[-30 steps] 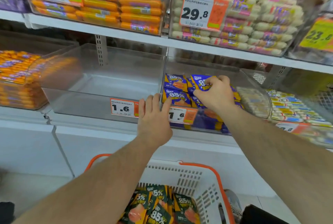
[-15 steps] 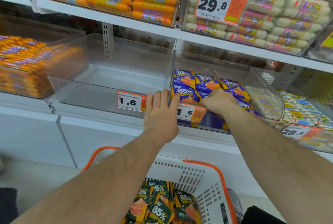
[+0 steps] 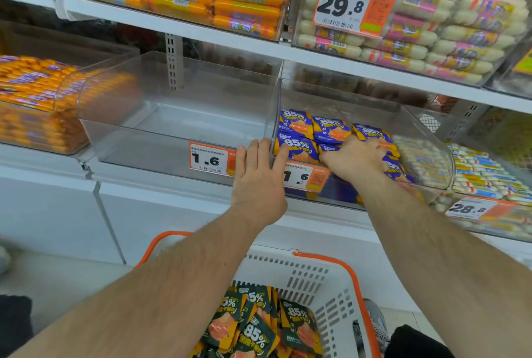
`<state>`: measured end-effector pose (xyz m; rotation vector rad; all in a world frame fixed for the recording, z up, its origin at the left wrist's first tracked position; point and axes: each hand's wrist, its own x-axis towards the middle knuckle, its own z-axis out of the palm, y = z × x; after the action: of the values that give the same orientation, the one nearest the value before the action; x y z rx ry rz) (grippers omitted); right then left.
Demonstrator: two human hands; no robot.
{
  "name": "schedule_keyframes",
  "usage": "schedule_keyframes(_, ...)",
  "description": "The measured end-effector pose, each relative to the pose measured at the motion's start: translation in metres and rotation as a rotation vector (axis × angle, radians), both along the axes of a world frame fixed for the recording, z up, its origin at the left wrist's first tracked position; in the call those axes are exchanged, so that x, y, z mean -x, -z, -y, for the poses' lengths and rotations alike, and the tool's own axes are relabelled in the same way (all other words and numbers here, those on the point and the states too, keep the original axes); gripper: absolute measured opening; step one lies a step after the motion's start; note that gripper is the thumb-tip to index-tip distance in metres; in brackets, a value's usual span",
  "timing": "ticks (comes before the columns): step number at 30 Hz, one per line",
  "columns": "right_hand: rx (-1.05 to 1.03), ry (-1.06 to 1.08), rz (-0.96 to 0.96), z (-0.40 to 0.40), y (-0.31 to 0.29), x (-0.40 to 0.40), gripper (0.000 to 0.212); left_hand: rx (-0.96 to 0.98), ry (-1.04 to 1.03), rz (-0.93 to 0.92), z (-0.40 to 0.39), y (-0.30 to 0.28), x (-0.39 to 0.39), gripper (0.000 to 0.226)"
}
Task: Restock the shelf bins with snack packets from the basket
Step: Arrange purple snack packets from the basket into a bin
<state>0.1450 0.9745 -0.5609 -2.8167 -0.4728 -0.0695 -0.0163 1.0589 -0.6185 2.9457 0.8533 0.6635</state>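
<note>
From the head camera, the left hand [image 3: 260, 182] lies flat-fingered against the clear plastic shelf bin's [image 3: 339, 104] front rim while, just to its right, the right hand [image 3: 352, 157] curls onto blue snack packets [image 3: 296, 146] inside; green-black snack packets [image 3: 253, 326] fill the white, orange-rimmed basket [image 3: 331, 280] below.

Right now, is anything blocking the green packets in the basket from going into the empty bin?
Nothing visible does: the empty bin is open on top; the green packets lie uncovered in the basket below.
</note>
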Motion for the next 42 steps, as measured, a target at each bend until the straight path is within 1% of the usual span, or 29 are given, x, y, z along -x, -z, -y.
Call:
schedule_keyframes(2, -0.211, -0.131, 0.361, 0.009, 0.009, 0.014, 0.050, 0.025, 0.003, 0.055, 0.002, 0.006, 0.005, 0.102)
schedule_keyframes(3, -0.304, -0.241, 0.549, 0.011, 0.016, 0.022, 0.040, 0.028, 0.010, 0.139, 0.002, 0.012, 0.010, 0.103)
schedule_keyframes(4, -0.390, -0.341, 0.698, 0.012, 0.024, 0.031, 0.034, 0.028, 0.023, 0.226, 0.002, 0.020, 0.018, 0.103)
schedule_keyframes(5, -0.461, -0.423, 0.788, 0.012, 0.031, 0.041, 0.031, 0.043, 0.033, 0.294, 0.001, 0.030, 0.028, 0.104)
schedule_keyframes(6, -0.510, -0.494, 0.826, 0.011, 0.039, 0.053, 0.029, 0.071, 0.031, 0.332, -0.001, 0.043, 0.040, 0.104)
schedule_keyframes(7, -0.545, -0.564, 0.835, 0.008, 0.048, 0.066, 0.028, 0.127, 0.014, 0.319, -0.003, 0.057, 0.055, 0.103)
schedule_keyframes(8, -0.567, -0.639, 0.818, 0.005, 0.059, 0.082, 0.027, 0.202, -0.022, 0.287, -0.005, 0.069, 0.071, 0.100)
schedule_keyframes(9, -0.575, -0.722, 0.761, 0.002, 0.073, 0.097, 0.026, 0.303, -0.083, 0.245, -0.009, 0.080, 0.086, 0.096)
schedule_keyframes(11, -0.522, -0.862, 0.543, -0.002, 0.111, 0.122, 0.023, 0.535, -0.248, 0.181, -0.015, 0.098, 0.114, 0.080)
schedule_keyframes(14, -0.281, -0.932, 0.237, -0.006, 0.180, 0.146, 0.021, 0.831, -0.473, 0.209, -0.021, 0.125, 0.147, 0.052)
schedule_keyframes(15, -0.183, -0.927, 0.120, -0.008, 0.199, 0.152, 0.021, 0.894, -0.525, 0.207, -0.021, 0.134, 0.155, 0.051)
schedule_keyframes(17, -0.017, -0.862, -0.102, -0.012, 0.229, 0.161, 0.018, 0.965, -0.567, 0.152, -0.016, 0.146, 0.166, 0.050)
schedule_keyframes(19, 0.068, -0.807, -0.239, -0.016, 0.251, 0.167, 0.015, 1.020, -0.570, 0.109, -0.012, 0.158, 0.174, 0.039)
schedule_keyframes(20, 0.101, -0.811, -0.275, -0.019, 0.260, 0.169, 0.021, 1.057, -0.567, 0.096, -0.010, 0.163, 0.176, 0.037)
schedule_keyframes(24, 0.239, -0.826, -0.401, -0.036, 0.284, 0.172, 0.048, 1.141, -0.571, 0.054, -0.014, 0.181, 0.179, 0.052)
schedule_keyframes(28, 0.344, -0.840, -0.462, -0.058, 0.295, 0.175, 0.067, 1.158, -0.577, 0.066, -0.020, 0.192, 0.178, 0.047)
schedule_keyframes(32, 0.447, -0.829, -0.491, -0.069, 0.309, 0.183, 0.069, 1.193, -0.591, 0.042, -0.023, 0.204, 0.179, 0.049)
schedule_keyframes(34, 0.422, -0.823, -0.495, -0.064, 0.314, 0.187, 0.069, 1.218, -0.600, 0.050, -0.023, 0.208, 0.178, 0.046)
schedule_keyframes(36, 0.389, -0.844, -0.416, -0.058, 0.310, 0.190, 0.066, 1.280, -0.628, 0.102, -0.025, 0.211, 0.176, 0.037)
schedule_keyframes(38, 0.276, -0.861, -0.316, -0.051, 0.300, 0.193, 0.060, 1.436, -0.695, 0.220, -0.024, 0.209, 0.170, 0.028)
schedule_keyframes(40, 0.096, -0.855, -0.262, -0.042, 0.282, 0.194, 0.052, 1.678, -0.741, 0.453, -0.020, 0.205, 0.161, 0.024)
schedule_keyframes(42, -0.027, -0.882, -0.198, -0.032, 0.262, 0.194, 0.044, 1.886, -0.720, 0.670, -0.015, 0.196, 0.151, 0.029)
